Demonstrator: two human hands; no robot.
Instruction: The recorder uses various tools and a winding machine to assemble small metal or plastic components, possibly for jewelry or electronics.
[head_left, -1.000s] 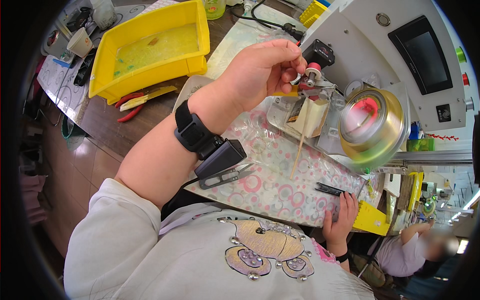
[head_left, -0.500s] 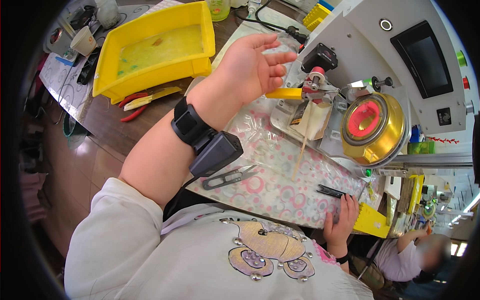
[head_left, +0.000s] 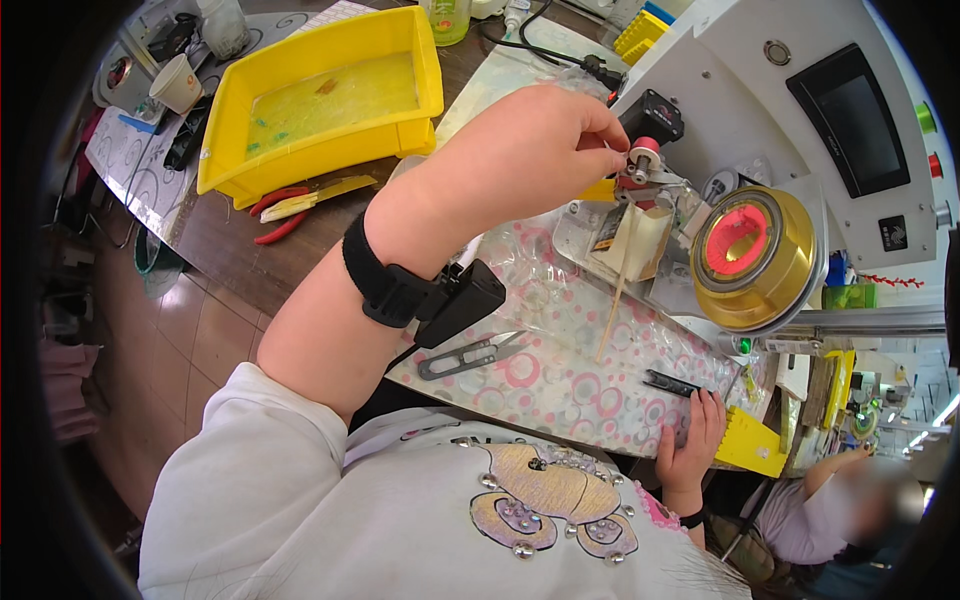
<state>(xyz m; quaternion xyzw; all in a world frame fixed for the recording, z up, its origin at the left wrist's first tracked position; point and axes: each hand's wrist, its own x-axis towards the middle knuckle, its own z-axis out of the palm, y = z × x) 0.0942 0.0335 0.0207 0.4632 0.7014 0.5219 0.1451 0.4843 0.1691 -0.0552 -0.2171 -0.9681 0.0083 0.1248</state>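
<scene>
My left hand [head_left: 560, 145] reaches to the machine's small clamp mechanism [head_left: 642, 185], with thumb and fingers closing together beside its red-and-white roller [head_left: 645, 152]. What the fingertips pinch, if anything, is hidden. A yellow handle [head_left: 600, 190] shows just below them. To the right is a gold round fixture [head_left: 757, 262] with a red ring inside. My right hand [head_left: 694, 440] lies at the table's front edge, fingers stretched out, by the end of a narrow black strip-like piece [head_left: 672, 383]. A thin wooden stick [head_left: 615, 300] slants down from below the clamp.
Grey thread snips [head_left: 472, 355] lie on the patterned table cover [head_left: 560, 400]. A yellow tray [head_left: 230, 165] and red-handled pliers [head_left: 278, 232] are at the left. The white machine housing [head_left: 740, 60] with a dark screen stands at far right. Another person [head_left: 800, 510] sits at lower right.
My left hand has turned over and moved right onto the clamp mechanism, its fingers going from spread to drawn together. My right hand stays by the black piece. The whole view has shifted slightly.
</scene>
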